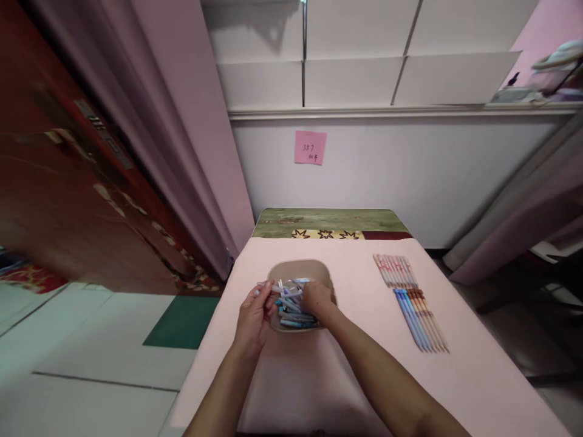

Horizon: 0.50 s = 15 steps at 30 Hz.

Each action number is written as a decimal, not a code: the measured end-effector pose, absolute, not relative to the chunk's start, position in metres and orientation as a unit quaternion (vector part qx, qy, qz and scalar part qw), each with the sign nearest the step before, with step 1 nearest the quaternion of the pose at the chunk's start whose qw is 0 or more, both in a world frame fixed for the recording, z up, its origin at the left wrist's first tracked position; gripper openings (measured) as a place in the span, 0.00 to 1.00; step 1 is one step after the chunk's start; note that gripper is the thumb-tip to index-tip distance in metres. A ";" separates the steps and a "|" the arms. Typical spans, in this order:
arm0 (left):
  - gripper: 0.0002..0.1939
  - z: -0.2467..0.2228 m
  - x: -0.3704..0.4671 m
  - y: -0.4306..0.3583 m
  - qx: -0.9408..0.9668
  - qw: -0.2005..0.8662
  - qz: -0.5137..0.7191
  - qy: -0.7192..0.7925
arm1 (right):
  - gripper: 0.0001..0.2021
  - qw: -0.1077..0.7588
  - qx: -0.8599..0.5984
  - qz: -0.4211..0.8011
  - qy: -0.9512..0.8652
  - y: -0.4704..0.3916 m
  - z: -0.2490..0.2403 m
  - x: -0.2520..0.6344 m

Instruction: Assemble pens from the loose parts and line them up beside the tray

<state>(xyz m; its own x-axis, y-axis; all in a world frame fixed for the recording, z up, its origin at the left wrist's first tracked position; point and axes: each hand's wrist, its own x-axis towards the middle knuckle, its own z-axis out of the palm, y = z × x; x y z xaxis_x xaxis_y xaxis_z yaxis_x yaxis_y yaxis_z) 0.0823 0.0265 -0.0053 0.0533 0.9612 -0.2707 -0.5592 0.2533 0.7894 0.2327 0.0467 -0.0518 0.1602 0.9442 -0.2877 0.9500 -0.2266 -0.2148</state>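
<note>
At six o'clock of the beige basket [298, 328], blue-white pens [296, 317] lie jumbled, left of the clenched right hand [317, 298].

Soft, dim indoor light; faint shadows; edges stretched, left door [91, 170] blurred.

Matt smooth tan plastic basket [300, 266]; glossy plastic pens [296, 317]; matt pink paper note [310, 147], top centre; glossy reddish door [91, 200], left.
</note>
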 end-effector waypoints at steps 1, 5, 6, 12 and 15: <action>0.16 -0.004 0.085 0.026 0.253 0.685 0.553 0.402 | 0.17 0.002 0.762 -0.181 0.622 0.046 -0.052 0.232; 0.16 0.003 0.094 0.024 0.266 0.690 0.542 0.399 | 0.15 -0.023 0.757 -0.174 0.629 0.042 -0.048 0.234; 0.17 0.005 0.096 0.024 0.269 0.690 0.542 0.398 | 0.15 -0.028 0.756 -0.173 0.631 0.041 -0.046 0.235; 0.18 0.013 0.100 0.028 0.284 0.675 0.559 0.388 | 0.14 -0.049 0.744 -0.166 0.645 0.034 -0.020 0.245; 0.18 0.012 0.101 0.032 0.271 0.681 0.559 0.388 | 0.12 -0.070 0.742 -0.161 0.647 0.025 -0.006 0.251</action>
